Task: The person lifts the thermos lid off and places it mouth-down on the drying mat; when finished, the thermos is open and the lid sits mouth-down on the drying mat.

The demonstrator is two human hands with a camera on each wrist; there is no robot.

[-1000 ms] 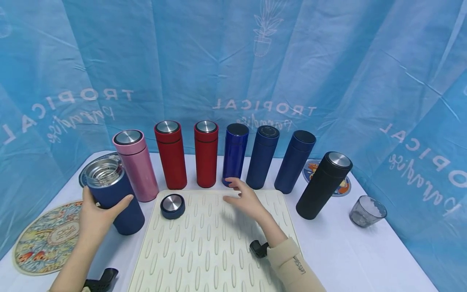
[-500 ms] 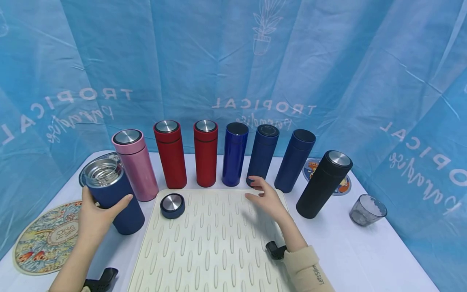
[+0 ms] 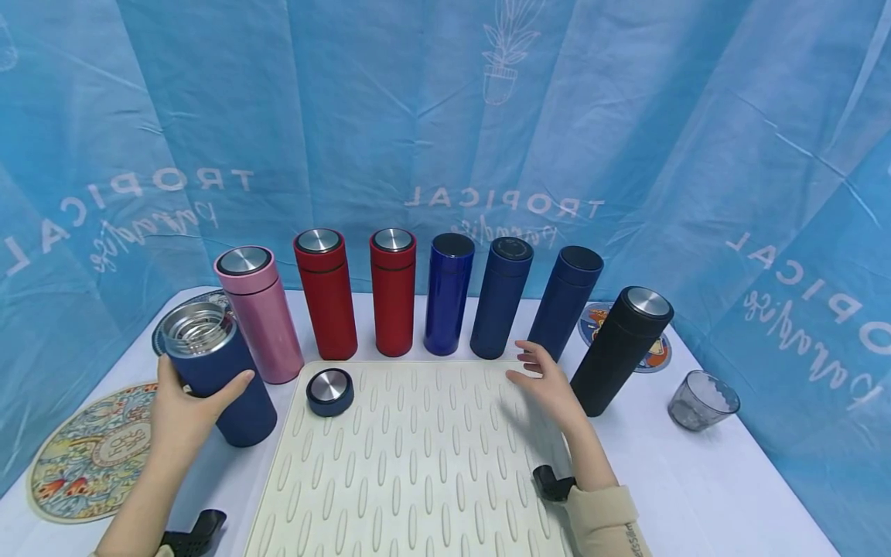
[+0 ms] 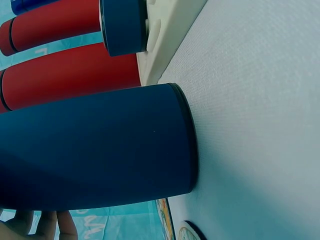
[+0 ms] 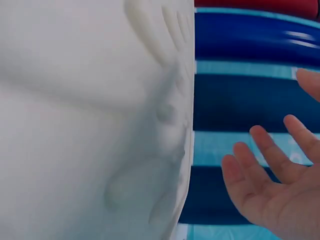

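Note:
In the head view at left, my left hand (image 3: 182,414) grips a wide navy thermos (image 3: 240,402), fingers on its far side and thumb across the front. Its lid is off, so the steel mouth shows. The thermos base stands on the white cloth in the left wrist view. A navy lid (image 3: 329,393) with a steel top lies on the cream ribbed mat (image 3: 397,464). My right hand (image 3: 550,383) hovers over the mat's far right corner, fingers spread and holding nothing, in front of a navy bottle (image 3: 565,298). The right wrist view shows the fingers (image 5: 272,157) apart from the bottles.
Behind the mat stand a pink bottle (image 3: 261,317), two red bottles (image 3: 330,309), a shiny blue bottle (image 3: 448,294) and another navy bottle (image 3: 501,302). Right of my hand are a black bottle (image 3: 619,356) and a glass cup (image 3: 701,402). A patterned round mat (image 3: 90,464) lies left.
My right hand has moved right above the mat, from before the shiny blue bottle to before the rightmost navy bottle. My left hand and the thermos have stayed in place.

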